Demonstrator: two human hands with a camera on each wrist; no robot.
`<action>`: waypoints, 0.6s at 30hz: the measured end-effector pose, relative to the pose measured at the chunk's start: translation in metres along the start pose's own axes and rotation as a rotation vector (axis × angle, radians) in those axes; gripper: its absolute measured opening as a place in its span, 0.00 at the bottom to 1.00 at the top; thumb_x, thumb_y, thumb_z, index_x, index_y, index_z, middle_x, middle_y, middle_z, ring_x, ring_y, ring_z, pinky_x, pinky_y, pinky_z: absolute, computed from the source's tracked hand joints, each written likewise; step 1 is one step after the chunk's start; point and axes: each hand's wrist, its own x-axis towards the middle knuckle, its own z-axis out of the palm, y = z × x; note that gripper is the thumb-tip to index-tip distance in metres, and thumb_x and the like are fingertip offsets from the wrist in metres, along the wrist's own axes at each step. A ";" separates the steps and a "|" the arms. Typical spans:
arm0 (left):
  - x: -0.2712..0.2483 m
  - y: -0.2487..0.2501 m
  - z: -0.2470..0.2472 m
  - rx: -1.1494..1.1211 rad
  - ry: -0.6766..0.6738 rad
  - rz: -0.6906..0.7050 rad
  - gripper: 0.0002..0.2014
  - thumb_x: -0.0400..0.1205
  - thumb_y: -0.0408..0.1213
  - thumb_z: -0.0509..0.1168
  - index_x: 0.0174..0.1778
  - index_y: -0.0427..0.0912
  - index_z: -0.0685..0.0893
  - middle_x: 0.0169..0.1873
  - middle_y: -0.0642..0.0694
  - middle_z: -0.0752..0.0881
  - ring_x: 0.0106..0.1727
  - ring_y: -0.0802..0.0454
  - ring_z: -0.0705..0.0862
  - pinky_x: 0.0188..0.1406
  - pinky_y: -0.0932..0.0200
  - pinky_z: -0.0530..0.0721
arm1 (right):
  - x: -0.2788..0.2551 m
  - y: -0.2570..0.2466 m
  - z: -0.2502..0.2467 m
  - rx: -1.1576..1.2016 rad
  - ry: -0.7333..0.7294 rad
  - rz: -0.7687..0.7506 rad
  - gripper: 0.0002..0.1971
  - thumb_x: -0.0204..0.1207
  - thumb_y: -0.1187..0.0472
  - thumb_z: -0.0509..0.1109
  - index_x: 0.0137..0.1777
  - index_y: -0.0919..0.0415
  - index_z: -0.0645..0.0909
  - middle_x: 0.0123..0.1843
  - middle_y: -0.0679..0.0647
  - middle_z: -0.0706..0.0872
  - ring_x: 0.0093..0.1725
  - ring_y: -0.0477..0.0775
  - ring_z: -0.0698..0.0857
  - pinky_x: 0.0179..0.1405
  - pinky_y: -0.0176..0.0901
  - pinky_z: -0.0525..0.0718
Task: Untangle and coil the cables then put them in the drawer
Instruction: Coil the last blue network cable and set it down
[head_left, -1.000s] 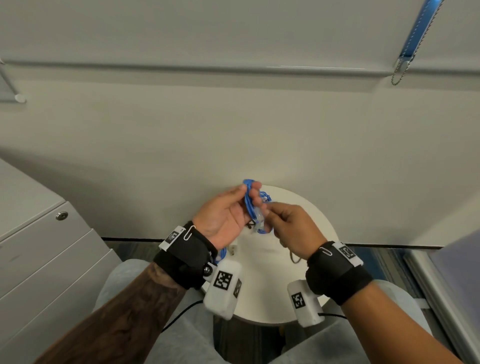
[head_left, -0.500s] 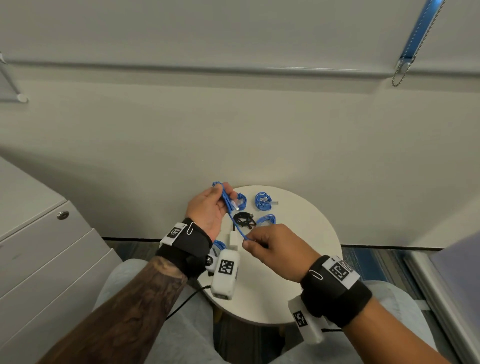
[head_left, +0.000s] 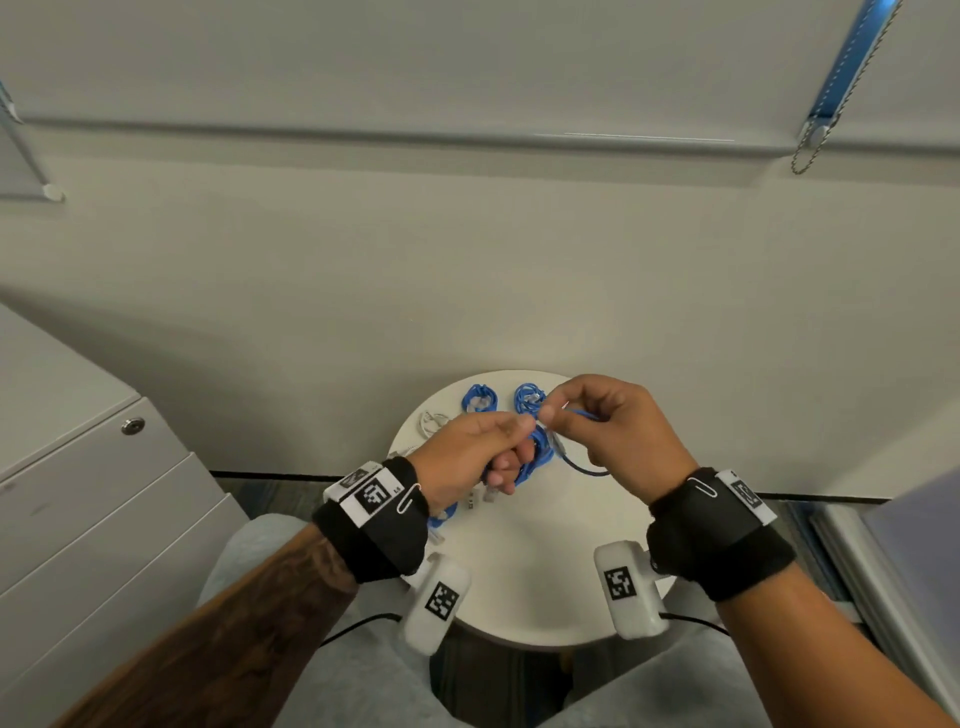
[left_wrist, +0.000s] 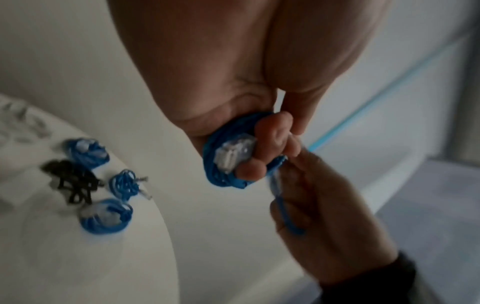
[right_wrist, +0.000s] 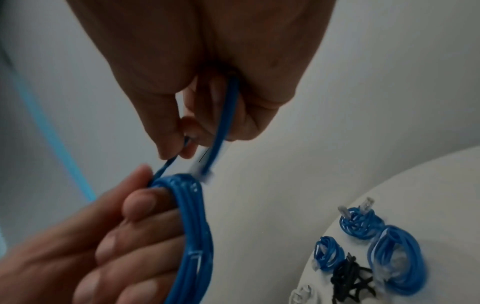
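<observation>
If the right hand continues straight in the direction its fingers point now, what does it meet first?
Most likely the left hand and the blue cable coil it holds: the right hand points at them from very close, though exact depth is unclear.

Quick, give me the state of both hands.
Left hand: grips the blue cable coil.
Right hand: pinches that cable's loose end.

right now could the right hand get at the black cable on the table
Probably not yet. The right hand pinches the free end of the blue cable that the left hand holds coiled. The black cable lies uncovered on the table, so nothing else blocks it.
</observation>
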 end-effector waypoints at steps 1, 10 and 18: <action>0.000 0.001 -0.001 -0.088 0.012 -0.021 0.17 0.88 0.43 0.58 0.35 0.38 0.79 0.21 0.50 0.67 0.21 0.55 0.67 0.31 0.58 0.79 | 0.001 0.001 -0.001 0.026 0.013 0.011 0.04 0.78 0.64 0.76 0.46 0.66 0.88 0.25 0.41 0.78 0.22 0.39 0.73 0.25 0.23 0.69; 0.008 0.005 0.000 -0.568 0.072 -0.024 0.20 0.87 0.48 0.57 0.31 0.43 0.73 0.20 0.52 0.62 0.20 0.56 0.63 0.28 0.60 0.73 | -0.005 0.015 0.028 -0.119 -0.075 -0.053 0.27 0.82 0.35 0.61 0.51 0.61 0.85 0.46 0.69 0.87 0.45 0.67 0.84 0.53 0.65 0.83; 0.013 -0.019 -0.006 -0.564 -0.042 -0.034 0.17 0.84 0.46 0.59 0.36 0.38 0.82 0.22 0.47 0.73 0.24 0.52 0.74 0.37 0.55 0.82 | -0.005 0.032 0.015 -0.184 -0.209 0.012 0.22 0.79 0.40 0.68 0.48 0.61 0.83 0.44 0.70 0.84 0.37 0.55 0.77 0.42 0.59 0.80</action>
